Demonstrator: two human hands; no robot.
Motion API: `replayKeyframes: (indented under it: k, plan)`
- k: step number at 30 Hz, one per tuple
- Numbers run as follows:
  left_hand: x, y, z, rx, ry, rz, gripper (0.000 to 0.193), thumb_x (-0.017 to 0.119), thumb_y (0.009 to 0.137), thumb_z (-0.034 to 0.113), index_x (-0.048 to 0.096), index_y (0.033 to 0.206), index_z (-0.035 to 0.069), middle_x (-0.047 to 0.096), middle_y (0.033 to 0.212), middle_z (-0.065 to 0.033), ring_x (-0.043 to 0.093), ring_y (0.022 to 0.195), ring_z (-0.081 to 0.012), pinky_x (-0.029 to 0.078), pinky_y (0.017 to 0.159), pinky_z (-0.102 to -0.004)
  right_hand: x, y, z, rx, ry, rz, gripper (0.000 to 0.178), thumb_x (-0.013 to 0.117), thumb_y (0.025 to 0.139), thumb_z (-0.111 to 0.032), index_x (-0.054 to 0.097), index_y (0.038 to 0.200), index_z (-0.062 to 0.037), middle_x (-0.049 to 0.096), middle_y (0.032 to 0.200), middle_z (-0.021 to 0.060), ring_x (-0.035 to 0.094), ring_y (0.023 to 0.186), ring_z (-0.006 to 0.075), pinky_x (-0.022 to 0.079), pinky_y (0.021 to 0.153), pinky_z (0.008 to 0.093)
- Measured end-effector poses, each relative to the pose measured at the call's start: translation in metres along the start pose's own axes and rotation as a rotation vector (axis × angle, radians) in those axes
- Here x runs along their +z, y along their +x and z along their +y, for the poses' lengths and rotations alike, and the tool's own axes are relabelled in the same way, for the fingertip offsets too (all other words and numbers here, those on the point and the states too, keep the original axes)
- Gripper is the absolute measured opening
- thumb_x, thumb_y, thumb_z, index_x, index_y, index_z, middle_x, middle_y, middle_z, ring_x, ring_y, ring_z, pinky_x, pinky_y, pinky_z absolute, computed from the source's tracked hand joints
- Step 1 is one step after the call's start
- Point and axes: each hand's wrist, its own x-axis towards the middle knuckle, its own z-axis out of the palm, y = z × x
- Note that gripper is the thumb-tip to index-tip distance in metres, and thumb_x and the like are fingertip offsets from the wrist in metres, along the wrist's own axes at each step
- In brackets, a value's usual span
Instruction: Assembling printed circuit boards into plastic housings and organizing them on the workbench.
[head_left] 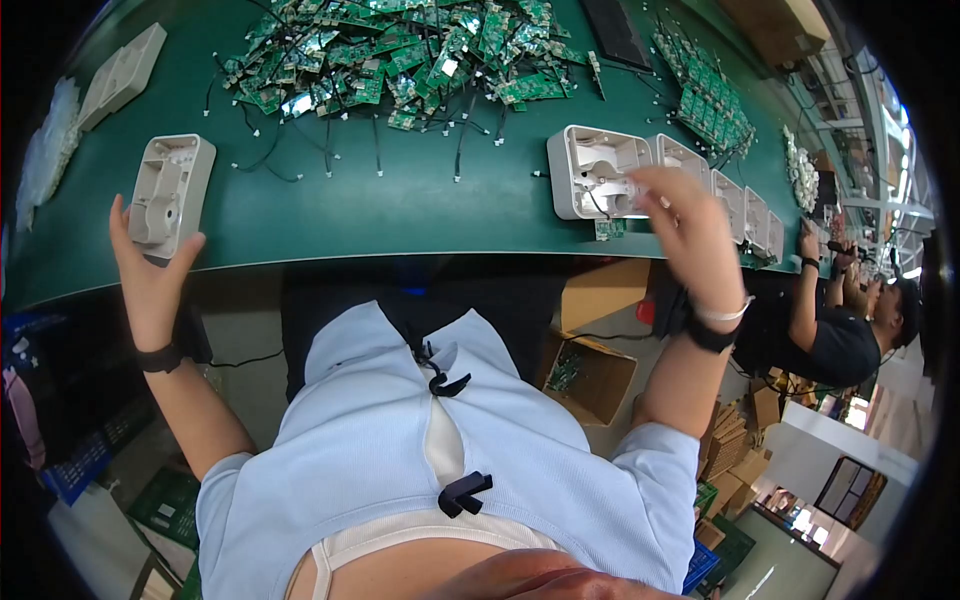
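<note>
Around the near end of a white plastic housing (pixel 186 160) at the left, my left hand (pixel 150 275) has its thumb and fingers spread. That housing lies open side up, showing moulded compartments and a round hole. My right hand (pixel 695 235) is over the right side of another white housing (pixel 562 185), slightly blurred, with its fingers bent and apart. Nothing shows between them. Inside this second housing are white parts and a thin dark wire. A small green circuit board (pixel 609 230) sits at its near edge, by the table edge.
A large heap of green circuit boards (pixel 400 65) with black cables covers the far middle. More white housings (pixel 728 200) line up to the right, below stacked boards (pixel 710 105). A cardboard box (pixel 600 385) stands under the table. A person (pixel 840 335) works at far right.
</note>
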Motion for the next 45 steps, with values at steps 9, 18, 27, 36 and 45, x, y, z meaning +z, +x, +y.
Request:
replayKeyframes:
  k: [9,18,27,36,45]
  plan:
    - [-0.004,-0.014,0.036,0.066,-0.294,-0.084,0.114,0.091,0.073,0.019,0.023,0.164,0.007,0.042,0.156,-0.0209,0.048,0.140,-0.0326,0.038,0.118,-0.0433,0.004,0.144,0.153,0.145,-0.312,-0.252,0.031,0.075,0.087,-0.009,0.074,0.118,-0.0061,0.074,0.099,0.0153,0.071,0.092,0.0344,0.056,0.085,0.0406]
    - [0.032,-0.043,0.082,0.183,-0.682,-0.271,0.119,0.094,0.062,0.021,0.029,0.161,0.004,0.048,0.152,-0.0181,0.052,0.137,-0.0309,0.040,0.116,-0.0428,0.028,0.170,0.181,0.161,-0.398,-0.428,0.018,0.077,0.085,-0.009,0.070,0.101,-0.0038,0.073,0.095,0.0162,0.070,0.091,0.0350,0.055,0.082,0.0426]
    - [0.064,-0.032,0.134,0.411,-0.346,-0.415,0.105,0.090,0.062,0.013,0.039,0.153,0.003,0.050,0.147,-0.0230,0.056,0.133,-0.0395,0.044,0.113,-0.0444,-0.036,0.115,0.084,0.473,0.604,-0.046,0.012,0.064,0.103,-0.012,0.063,0.112,-0.0039,0.073,0.109,0.0120,0.071,0.096,0.0169,0.058,0.081,0.0263]
    - [0.086,-0.031,0.136,0.463,-0.348,-0.317,0.110,0.093,0.062,0.014,0.036,0.155,0.003,0.034,0.159,-0.0255,0.049,0.139,-0.0438,0.044,0.114,-0.0472,0.078,0.021,-0.041,0.336,1.781,0.142,0.011,0.062,0.105,-0.005,0.062,0.116,-0.0030,0.069,0.123,0.0135,0.071,0.104,0.0195,0.062,0.083,0.0272]
    - [0.083,-0.033,0.145,0.539,-0.317,-0.273,0.118,0.100,0.059,0.025,0.035,0.155,0.002,0.028,0.162,-0.0253,0.038,0.148,-0.0446,0.039,0.119,-0.0485,0.136,0.022,-0.113,0.052,1.144,0.397,0.011,0.069,0.096,0.007,0.065,0.105,0.0034,0.075,0.109,0.0178,0.072,0.103,0.0228,0.056,0.091,0.0305]
